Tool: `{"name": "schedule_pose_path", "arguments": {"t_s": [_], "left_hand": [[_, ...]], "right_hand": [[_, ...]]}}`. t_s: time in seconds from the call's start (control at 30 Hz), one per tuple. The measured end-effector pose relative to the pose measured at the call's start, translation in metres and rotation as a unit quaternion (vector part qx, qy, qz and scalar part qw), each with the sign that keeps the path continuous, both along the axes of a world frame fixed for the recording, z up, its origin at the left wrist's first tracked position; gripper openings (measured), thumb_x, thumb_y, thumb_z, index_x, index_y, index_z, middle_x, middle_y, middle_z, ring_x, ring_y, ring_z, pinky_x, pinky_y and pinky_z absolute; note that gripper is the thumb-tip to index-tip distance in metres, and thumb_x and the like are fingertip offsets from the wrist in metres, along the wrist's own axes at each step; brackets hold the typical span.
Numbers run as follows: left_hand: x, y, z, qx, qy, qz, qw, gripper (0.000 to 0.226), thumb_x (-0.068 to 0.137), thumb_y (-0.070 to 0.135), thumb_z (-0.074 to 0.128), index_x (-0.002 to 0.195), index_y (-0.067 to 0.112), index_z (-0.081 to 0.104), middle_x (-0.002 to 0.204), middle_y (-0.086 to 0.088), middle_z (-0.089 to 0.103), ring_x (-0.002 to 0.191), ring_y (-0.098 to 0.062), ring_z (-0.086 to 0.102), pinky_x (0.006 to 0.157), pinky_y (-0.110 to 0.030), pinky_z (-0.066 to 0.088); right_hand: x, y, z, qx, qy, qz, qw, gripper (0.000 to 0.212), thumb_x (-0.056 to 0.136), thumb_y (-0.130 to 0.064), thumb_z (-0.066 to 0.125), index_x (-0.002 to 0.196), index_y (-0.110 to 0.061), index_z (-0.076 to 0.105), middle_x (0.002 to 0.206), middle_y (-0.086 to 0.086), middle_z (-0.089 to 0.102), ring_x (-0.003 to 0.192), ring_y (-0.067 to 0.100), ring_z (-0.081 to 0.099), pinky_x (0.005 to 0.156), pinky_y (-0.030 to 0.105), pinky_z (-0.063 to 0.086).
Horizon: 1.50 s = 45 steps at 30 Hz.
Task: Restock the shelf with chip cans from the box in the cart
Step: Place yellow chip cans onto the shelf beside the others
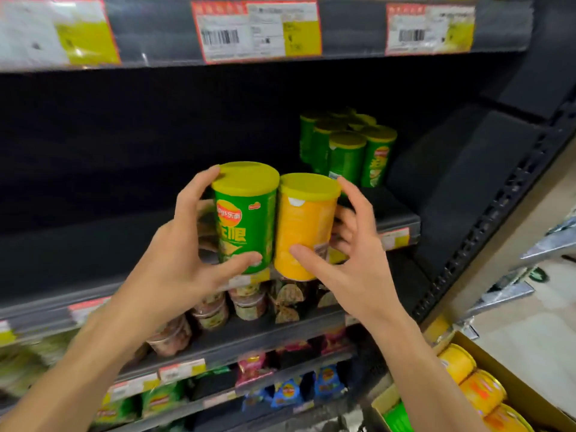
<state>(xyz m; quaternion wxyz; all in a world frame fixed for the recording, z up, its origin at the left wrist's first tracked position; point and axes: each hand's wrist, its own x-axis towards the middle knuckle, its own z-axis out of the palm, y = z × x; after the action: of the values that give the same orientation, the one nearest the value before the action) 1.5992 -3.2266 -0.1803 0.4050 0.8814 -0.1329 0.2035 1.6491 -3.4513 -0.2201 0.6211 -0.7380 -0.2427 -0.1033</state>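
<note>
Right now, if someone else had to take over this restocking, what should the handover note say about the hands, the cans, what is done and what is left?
Left hand grips a green can; right hand grips a yellow can. Both cans are upright, side by side, held in front of the shelf, not yet set down.
Done: a cluster of green cans already stands at the back right of that shelf; the rest of it looks dark and bare.
Left: place these two cans, then carry on with the yellow cans lying in the cardboard box at lower right.
</note>
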Motion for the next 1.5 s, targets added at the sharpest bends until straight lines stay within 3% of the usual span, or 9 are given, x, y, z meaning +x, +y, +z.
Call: {"name": "schedule_pose_path", "arguments": {"t_s": [0.1,0.17,0.27,0.4,0.77,0.93,1.07,1.33,1.5], "left_hand": [[0.007,0.017,0.002,-0.007,-0.017,0.017,1.000,0.104,0.066,0.039,0.081,0.135,0.063,0.007,0.120,0.027,0.051,0.099,0.004,0.064,0.081,-0.015,0.054],[0.015,0.027,0.000,-0.016,-0.019,0.023,0.999,0.101,0.068,0.037,0.082,0.135,0.061,0.010,0.121,0.022,0.054,0.096,0.001,0.066,0.079,-0.017,0.055],[0.031,0.040,-0.007,-0.014,-0.007,0.040,0.999,0.100,0.070,0.035,0.083,0.139,0.051,0.013,0.122,0.012,0.056,0.094,0.000,0.067,0.079,-0.020,0.057],[0.045,0.051,-0.023,0.006,-0.003,0.072,0.997,0.100,0.071,0.033,0.085,0.142,0.039,0.014,0.121,0.013,0.053,0.096,-0.002,0.065,0.081,-0.025,0.057],[0.050,0.056,-0.058,-0.015,-0.005,0.099,0.995,0.095,0.072,0.035,0.083,0.139,0.038,0.016,0.122,0.003,0.056,0.099,-0.016,0.065,0.082,-0.031,0.056],[0.051,0.054,-0.061,-0.014,-0.014,0.102,0.995,0.092,0.069,0.035,0.083,0.134,0.043,0.019,0.120,0.002,0.056,0.100,-0.017,0.065,0.082,-0.034,0.058],[0.053,0.056,-0.061,-0.018,-0.014,0.106,0.994,0.094,0.067,0.036,0.085,0.136,0.029,0.022,0.120,0.002,0.055,0.103,-0.018,0.064,0.083,-0.040,0.058],[0.052,0.054,-0.065,-0.009,-0.016,0.122,0.992,0.096,0.069,0.037,0.084,0.137,0.036,0.018,0.122,0.000,0.058,0.102,-0.020,0.066,0.081,-0.043,0.059],[0.052,0.055,-0.065,-0.005,-0.014,0.116,0.993,0.096,0.068,0.036,0.084,0.137,0.038,0.017,0.123,-0.001,0.058,0.101,-0.021,0.066,0.080,-0.045,0.059]], "right_hand": [[0.013,0.022,0.009,-0.010,-0.020,-0.005,1.000,0.095,0.077,-0.028,0.084,0.142,-0.061,0.023,0.139,-0.020,0.050,0.124,0.002,0.054,0.098,0.030,0.051],[0.024,0.036,0.009,-0.017,-0.018,-0.016,1.000,0.096,0.075,-0.031,0.086,0.139,-0.065,0.023,0.140,-0.020,0.049,0.127,0.006,0.052,0.101,0.040,0.051],[0.041,0.055,0.004,-0.024,-0.008,-0.026,0.999,0.095,0.074,-0.032,0.085,0.142,-0.060,0.025,0.141,-0.014,0.050,0.128,0.013,0.052,0.100,0.049,0.051],[0.055,0.073,-0.006,-0.027,0.006,-0.025,0.999,0.092,0.075,-0.023,0.086,0.137,-0.058,0.027,0.135,-0.010,0.055,0.121,0.008,0.058,0.096,0.044,0.054],[0.055,0.083,-0.029,-0.050,0.030,-0.049,0.997,0.090,0.076,-0.023,0.085,0.139,-0.051,0.028,0.138,-0.016,0.048,0.122,0.004,0.053,0.098,0.041,0.053],[0.061,0.080,-0.028,-0.098,0.011,-0.084,0.992,0.090,0.074,-0.036,0.084,0.139,-0.051,0.024,0.140,-0.012,0.048,0.122,0.016,0.055,0.095,0.049,0.052],[0.069,0.080,-0.027,-0.108,0.002,-0.105,0.989,0.090,0.074,-0.037,0.083,0.139,-0.051,0.023,0.140,-0.009,0.048,0.123,0.019,0.055,0.095,0.050,0.053],[0.092,0.083,-0.025,-0.140,-0.035,-0.152,0.978,0.087,0.075,-0.041,0.079,0.142,-0.040,0.024,0.129,-0.002,0.057,0.110,0.022,0.061,0.084,0.049,0.056],[0.127,0.085,-0.019,-0.142,0.025,-0.138,0.980,0.085,0.078,-0.034,0.080,0.140,-0.043,0.023,0.130,0.001,0.057,0.114,0.028,0.060,0.091,0.050,0.052]]}}
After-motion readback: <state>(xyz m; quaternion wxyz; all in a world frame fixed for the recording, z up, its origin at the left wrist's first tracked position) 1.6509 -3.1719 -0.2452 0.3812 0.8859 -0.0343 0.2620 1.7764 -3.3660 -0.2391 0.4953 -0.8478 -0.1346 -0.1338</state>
